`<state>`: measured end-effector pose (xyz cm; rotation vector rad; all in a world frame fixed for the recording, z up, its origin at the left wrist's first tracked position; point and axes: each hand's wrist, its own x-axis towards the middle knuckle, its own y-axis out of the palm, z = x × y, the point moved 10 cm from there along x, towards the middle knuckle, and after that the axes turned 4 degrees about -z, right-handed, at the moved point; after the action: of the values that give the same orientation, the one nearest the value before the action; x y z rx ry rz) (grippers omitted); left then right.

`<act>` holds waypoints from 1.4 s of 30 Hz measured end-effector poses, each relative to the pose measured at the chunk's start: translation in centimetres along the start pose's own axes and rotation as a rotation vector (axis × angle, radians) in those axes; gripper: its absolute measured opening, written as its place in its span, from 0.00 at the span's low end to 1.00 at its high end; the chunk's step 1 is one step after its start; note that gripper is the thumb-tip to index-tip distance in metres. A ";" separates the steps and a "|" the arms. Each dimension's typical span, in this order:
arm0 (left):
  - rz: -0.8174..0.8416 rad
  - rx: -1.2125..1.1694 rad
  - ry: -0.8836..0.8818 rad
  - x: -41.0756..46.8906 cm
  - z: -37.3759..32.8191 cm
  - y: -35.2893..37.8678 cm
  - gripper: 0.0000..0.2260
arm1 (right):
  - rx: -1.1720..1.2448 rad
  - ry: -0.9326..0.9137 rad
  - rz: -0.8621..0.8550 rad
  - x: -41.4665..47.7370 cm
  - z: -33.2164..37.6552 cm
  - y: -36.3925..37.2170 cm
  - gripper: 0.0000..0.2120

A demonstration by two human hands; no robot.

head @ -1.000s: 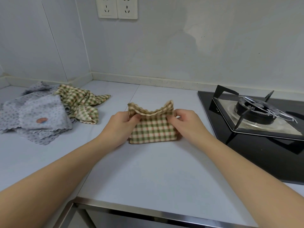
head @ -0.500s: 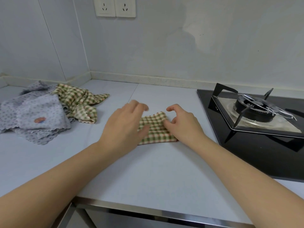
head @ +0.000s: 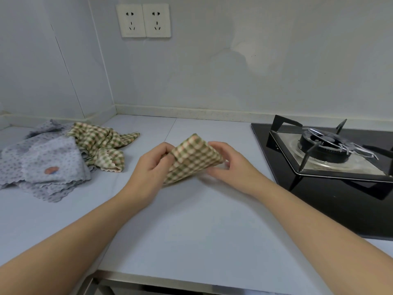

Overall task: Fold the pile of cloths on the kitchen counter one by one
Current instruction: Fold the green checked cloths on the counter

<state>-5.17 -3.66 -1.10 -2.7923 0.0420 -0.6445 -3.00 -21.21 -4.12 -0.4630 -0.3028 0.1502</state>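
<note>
A small folded green-and-beige checked cloth (head: pixel 192 159) is lifted off the pale counter (head: pixel 191 220) and tilted, its left end lower. My left hand (head: pixel 152 169) grips its left edge with curled fingers. My right hand (head: pixel 228 161) holds its right edge, thumb on top and fingers underneath. At the far left lies the pile: a crumpled checked cloth (head: pixel 100 143) beside grey dotted cloths (head: pixel 46 162) with scalloped edges.
A black gas hob (head: pixel 331 158) with a metal pan support fills the right side of the counter. Two wall sockets (head: pixel 145 20) sit above the corner. The counter's metal front edge (head: pixel 170 284) runs along the bottom.
The cloth was folded over flat on the counter and pressed down. Both hands have now taken hold of its ends and raised it, tilted, above the counter.
</note>
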 end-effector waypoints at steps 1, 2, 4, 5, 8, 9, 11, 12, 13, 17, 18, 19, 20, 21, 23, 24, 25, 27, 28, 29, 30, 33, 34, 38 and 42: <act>0.009 -0.092 -0.037 0.0 0.1 0.1 0.08 | 0.090 0.003 -0.017 0.0 0.3 -0.3 0.16; 0.019 -0.136 -0.053 0.0 0.0 0.2 0.09 | 0.161 0.003 -0.036 0.0 0.7 -0.6 0.09; 0.048 -0.136 -0.024 -0.1 -0.5 0.2 0.11 | 0.231 -0.016 -0.090 -0.1 1.5 -1.5 0.04; 0.064 -0.130 0.007 -0.2 -0.9 0.2 0.12 | 0.252 -0.041 -0.121 -0.1 1.9 -1.9 0.04; 0.025 -0.009 0.104 0.0 -2.2 -0.5 0.14 | 0.320 -0.098 -0.165 -0.2 2.8 -2.5 0.10; -0.012 0.075 0.161 0.1 -2.9 -0.8 0.14 | 0.332 -0.103 -0.168 -0.2 2.9 -2.5 0.11; -0.072 0.161 0.224 0.2 -3.9 -1.0 0.14 | 0.368 -0.114 -0.163 -0.3 3.2 -2.3 0.10; -0.085 0.148 0.214 0.2 -3.9 -1.1 0.15 | 0.392 -0.116 -0.156 -0.3 3.4 -2.2 0.08; -0.088 0.109 0.183 0.3 -3.6 -1.1 0.16 | 0.419 -0.109 -0.149 -0.3 3.4 -2.1 0.06; -0.044 0.018 0.144 0.4 -3.3 -1.1 0.21 | 0.525 -0.057 -0.183 -0.2 2.8 -2.4 0.06; -0.017 0.054 0.184 0.4 -4.0 -0.9 0.21 | 0.514 -0.069 -0.210 -0.3 2.9 -2.7 0.06; 0.016 0.109 0.228 0.3 -4.8 -0.7 0.18 | 0.475 -0.100 -0.248 -0.4 3.2 -3.0 0.06; 0.052 0.165 0.253 0.4 -5.3 -0.4 0.16 | 0.400 -0.146 -0.296 -0.6 3.6 -3.4 0.08; 0.091 0.204 0.245 0.4 -5.5 -0.2 0.13 | 0.304 -0.197 -0.335 -1.0 4.1 -3.6 0.11; 0.194 0.221 0.162 0.7 -5.1 0.2 0.07 | 0.127 -0.291 -0.387 -1.7 5.4 -3.7 0.11; 0.252 0.222 0.113 0.7 -4.8 0.3 0.07 | 0.074 -0.323 -0.402 -2.0 6.0 -3.7 0.11; 0.303 0.219 0.084 0.7 -4.6 0.4 0.09 | 0.046 -0.342 -0.411 -2.2 6.6 -3.7 0.11; 0.421 0.158 0.029 0.3 -4.4 0.9 0.12 | 0.015 -0.363 -0.406 -2.3 7.3 -3.7 0.10; 0.496 0.137 -0.002 -0.1 -4.4 1.5 0.12 | 0.001 -0.369 -0.393 -2.3 7.5 -3.6 0.10; 0.580 0.143 -0.036 -0.6 -4.2 2.1 0.13 | -0.009 -0.375 -0.372 -2.3 7.7 -3.4 0.10; 0.657 0.162 -0.067 -1.1 -3.9 2.7 0.13 | -0.018 -0.376 -0.347 -2.3 7.8 -3.2 0.10; 0.795 0.285 -0.132 -2.5 -2.5 3.7 0.09 | -0.040 -0.354 -0.260 -2.1 7.7 -2.3 0.11; 0.811 0.322 -0.151 -2.6 -2.0 3.7 0.07 | -0.046 -0.337 -0.237 -2.0 7.5 -2.1 0.12; 0.787 0.253 -0.201 -2.3 -1.9 2.7 0.03 | 0.004 -0.258 -0.208 -1.3 6.1 -2.0 0.15; 0.863 0.158 -0.237 -3.3 -1.9 3.5 0.07 | 0.007 -0.233 -0.153 -1.1 5.7 -0.4 0.17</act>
<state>-8.81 -7.23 -1.83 -2.3354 1.0200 -0.0892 -5.84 -19.39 0.61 -0.4137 -0.5638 0.0560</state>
